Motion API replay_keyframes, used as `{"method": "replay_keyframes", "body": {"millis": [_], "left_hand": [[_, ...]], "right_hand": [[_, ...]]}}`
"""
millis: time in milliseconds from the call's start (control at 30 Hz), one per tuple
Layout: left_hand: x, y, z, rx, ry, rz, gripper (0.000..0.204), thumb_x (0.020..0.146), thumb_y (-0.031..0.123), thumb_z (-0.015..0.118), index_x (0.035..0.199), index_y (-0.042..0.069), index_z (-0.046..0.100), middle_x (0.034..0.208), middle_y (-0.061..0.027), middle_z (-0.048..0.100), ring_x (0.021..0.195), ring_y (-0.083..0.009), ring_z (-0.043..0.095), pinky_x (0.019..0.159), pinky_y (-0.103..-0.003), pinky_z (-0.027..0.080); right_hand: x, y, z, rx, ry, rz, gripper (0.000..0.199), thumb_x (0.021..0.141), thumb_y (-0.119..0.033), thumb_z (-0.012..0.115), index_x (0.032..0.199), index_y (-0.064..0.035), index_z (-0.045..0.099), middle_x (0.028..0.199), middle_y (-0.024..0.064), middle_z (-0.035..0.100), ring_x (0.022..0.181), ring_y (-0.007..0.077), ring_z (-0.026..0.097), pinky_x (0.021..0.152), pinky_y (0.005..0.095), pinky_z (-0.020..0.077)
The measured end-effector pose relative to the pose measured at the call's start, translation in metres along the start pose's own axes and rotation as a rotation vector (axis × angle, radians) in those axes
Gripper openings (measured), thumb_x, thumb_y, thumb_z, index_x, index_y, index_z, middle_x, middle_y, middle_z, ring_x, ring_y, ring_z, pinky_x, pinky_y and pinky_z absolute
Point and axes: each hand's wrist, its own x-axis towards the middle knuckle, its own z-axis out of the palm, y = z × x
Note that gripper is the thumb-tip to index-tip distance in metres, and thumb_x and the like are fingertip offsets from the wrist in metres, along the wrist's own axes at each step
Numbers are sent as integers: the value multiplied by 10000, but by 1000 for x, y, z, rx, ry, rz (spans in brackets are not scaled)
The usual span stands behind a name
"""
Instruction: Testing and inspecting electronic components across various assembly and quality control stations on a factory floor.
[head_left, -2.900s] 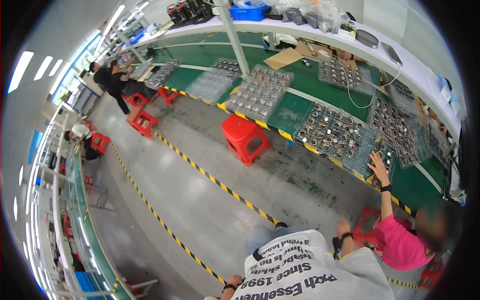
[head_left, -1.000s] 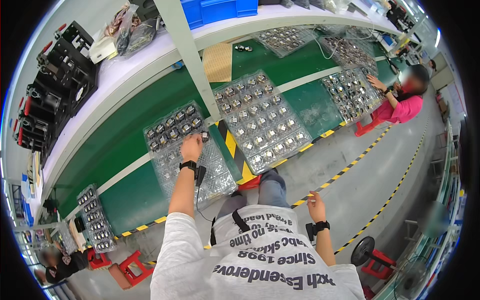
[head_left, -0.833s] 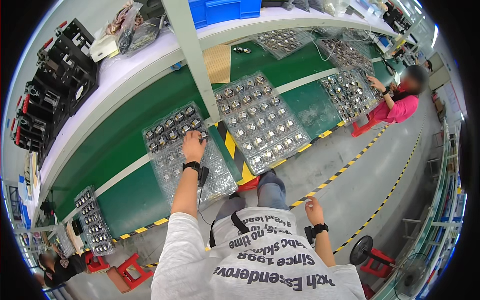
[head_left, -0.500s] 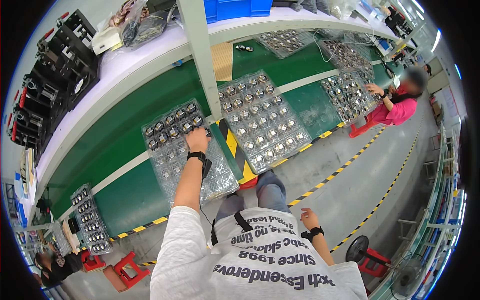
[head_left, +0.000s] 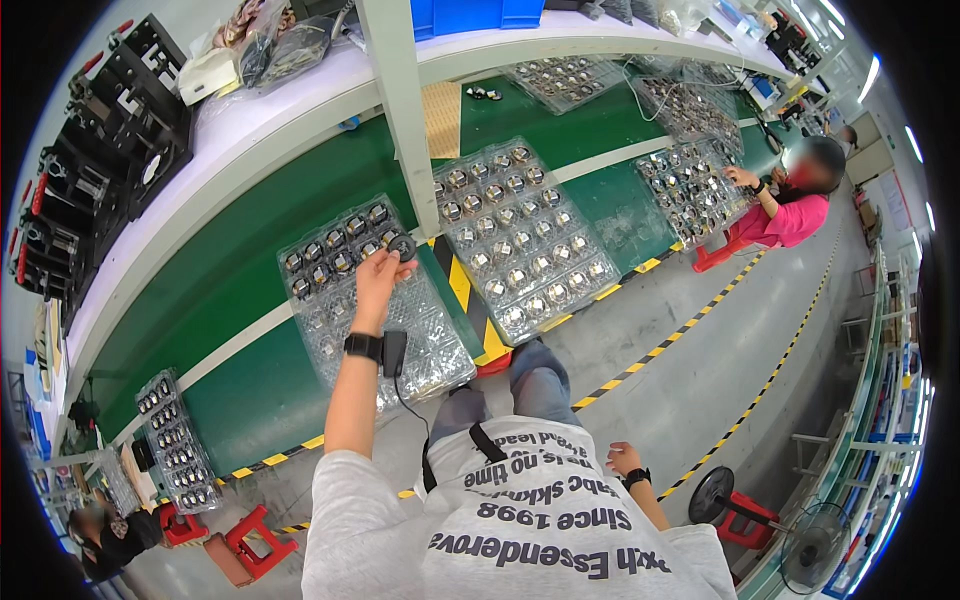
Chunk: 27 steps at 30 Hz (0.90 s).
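Observation:
My left hand (head_left: pixel 376 280) is over the clear plastic tray (head_left: pixel 425 335) in front of me. Its fingers pinch a dark round ring-shaped part (head_left: pixel 402 246), raised above the tray's right edge. Small round black-and-silver parts (head_left: pixel 340 262) fill the far pockets of that tray; the near pockets look bare and shiny. My right hand (head_left: pixel 623 458) hangs low at my side, away from the table, its fingers loosely apart with nothing in them. Just right of the left hand's tray lies a second clear tray (head_left: pixel 520 240) full of similar round parts.
A grey post (head_left: pixel 398 110) rises between the trays beneath a white shelf (head_left: pixel 270 120) holding black clamp fixtures (head_left: pixel 105 160) and a blue bin (head_left: pixel 475 15). Another filled tray (head_left: pixel 180 440) lies at left. A person in pink (head_left: pixel 795 215) handles a tray at right. Red stools (head_left: pixel 255 545) stand below.
My left hand has lifted off the tray's filled rows and drawn back slightly, with the dark round part now showing in its fingers. My right hand stays low, shifted only slightly.

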Motion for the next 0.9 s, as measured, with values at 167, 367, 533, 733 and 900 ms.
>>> {"method": "replay_keyframes", "body": {"millis": [167,367,533,733,900], "left_hand": [[-77,87,19,-353,-192,84,294,915,130,483,1133,-66,517,1045,-125,611,852,-210,641,720,-284,523],[-112,121,18,-404,-328,172,333,911,151,499,1157,-73,502,1016,-137,619,861,-214,641,744,-295,523],[-131,132,12,-373,-382,187,342,921,163,481,1168,-73,495,1019,-139,615,866,-225,641,747,-306,523],[-141,140,9,-389,-358,176,349,935,172,453,1182,-72,487,1035,-146,606,860,-229,640,744,-312,520],[-142,136,8,-381,-296,180,337,939,169,445,1170,-71,497,1013,-141,614,839,-221,640,734,-308,519]], "right_hand": [[12,-15,7,-74,-82,-30,348,776,-104,554,1119,-49,522,855,78,634,655,169,640,520,281,477],[33,-44,19,-92,-79,-168,330,760,-155,559,1076,-59,554,835,96,651,661,179,650,612,294,487],[34,-68,29,-117,-75,-268,324,755,-185,560,1054,-60,570,837,116,662,679,192,656,696,305,489],[29,-63,37,-173,-94,-215,316,752,-181,562,1040,-51,578,827,122,662,677,196,660,697,304,497],[23,-54,38,-177,-123,-130,312,746,-184,566,1030,-57,586,825,129,665,670,202,662,701,310,503]]}}
